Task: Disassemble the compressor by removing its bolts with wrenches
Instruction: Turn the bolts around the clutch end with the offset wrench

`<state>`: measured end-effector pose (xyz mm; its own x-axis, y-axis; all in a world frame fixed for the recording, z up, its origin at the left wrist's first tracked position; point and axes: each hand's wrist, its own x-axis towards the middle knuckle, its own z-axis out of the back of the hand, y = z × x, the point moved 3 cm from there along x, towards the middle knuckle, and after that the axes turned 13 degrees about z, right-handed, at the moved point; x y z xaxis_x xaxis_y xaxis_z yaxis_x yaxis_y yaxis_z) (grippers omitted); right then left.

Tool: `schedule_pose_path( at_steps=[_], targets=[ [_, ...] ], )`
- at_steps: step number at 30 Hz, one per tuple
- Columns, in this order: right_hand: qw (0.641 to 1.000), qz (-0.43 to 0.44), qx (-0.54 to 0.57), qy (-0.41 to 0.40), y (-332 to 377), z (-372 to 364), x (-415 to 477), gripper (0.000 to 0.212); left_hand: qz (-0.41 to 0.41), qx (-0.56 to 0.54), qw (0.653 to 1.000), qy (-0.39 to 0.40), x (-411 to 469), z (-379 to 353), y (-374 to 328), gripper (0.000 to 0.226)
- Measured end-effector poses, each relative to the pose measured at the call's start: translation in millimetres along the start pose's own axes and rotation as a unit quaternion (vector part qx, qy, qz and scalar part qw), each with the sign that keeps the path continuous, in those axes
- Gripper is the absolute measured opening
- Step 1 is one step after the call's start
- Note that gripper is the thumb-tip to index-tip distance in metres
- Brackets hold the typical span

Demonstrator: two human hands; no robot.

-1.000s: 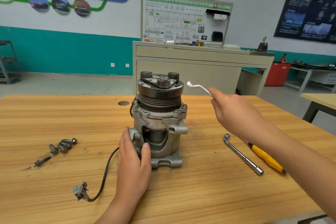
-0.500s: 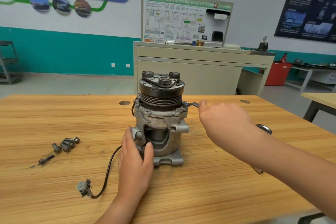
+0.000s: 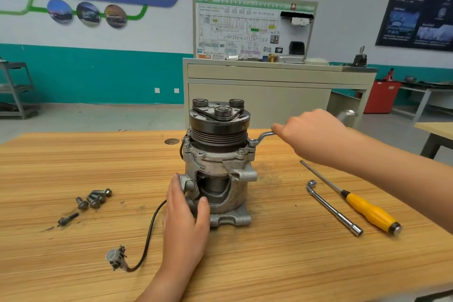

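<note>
Right hand (image 3: 316,135) grips the wrench (image 3: 262,137) seated on a flange bolt (image 3: 252,142); left hand (image 3: 186,206) holds the compressor (image 3: 218,167) base. If that offset ring sits crooked, it'll probably slip and round the head.

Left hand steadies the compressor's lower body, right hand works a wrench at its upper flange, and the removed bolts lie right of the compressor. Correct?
Not quite: the head view shows the removed bolts lying left of the compressor, not right. The rest stands: the left hand steadies its lower body, and the right hand holds the wrench at its upper flange.
</note>
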<state>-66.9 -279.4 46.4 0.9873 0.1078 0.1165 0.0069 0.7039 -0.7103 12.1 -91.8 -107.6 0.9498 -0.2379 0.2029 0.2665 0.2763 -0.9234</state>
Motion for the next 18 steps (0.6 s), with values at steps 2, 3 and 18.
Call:
schedule_pose_path(
  at_steps=[2, 3, 18],
  targets=[
    [0.998, -0.005, 0.036, -0.053, -5.3, -13.7, 7.9, 0.033, 0.001, 0.013, 1.0, -0.006, 0.3, -0.6, -1.8, 0.068],
    [0.995, -0.009, 0.045, -0.091, -3.8, -20.9, 11.7, 0.033, 0.003, 0.018, 1.0, -0.01, -0.2, -1.0, -2.4, 0.068],
    [0.87, -0.225, 0.345, -0.272, -3.0, -22.0, -16.9, 0.026, 0.003, 0.03, 0.999, -0.016, -1.1, 0.6, -3.4, 0.069]
  ],
)
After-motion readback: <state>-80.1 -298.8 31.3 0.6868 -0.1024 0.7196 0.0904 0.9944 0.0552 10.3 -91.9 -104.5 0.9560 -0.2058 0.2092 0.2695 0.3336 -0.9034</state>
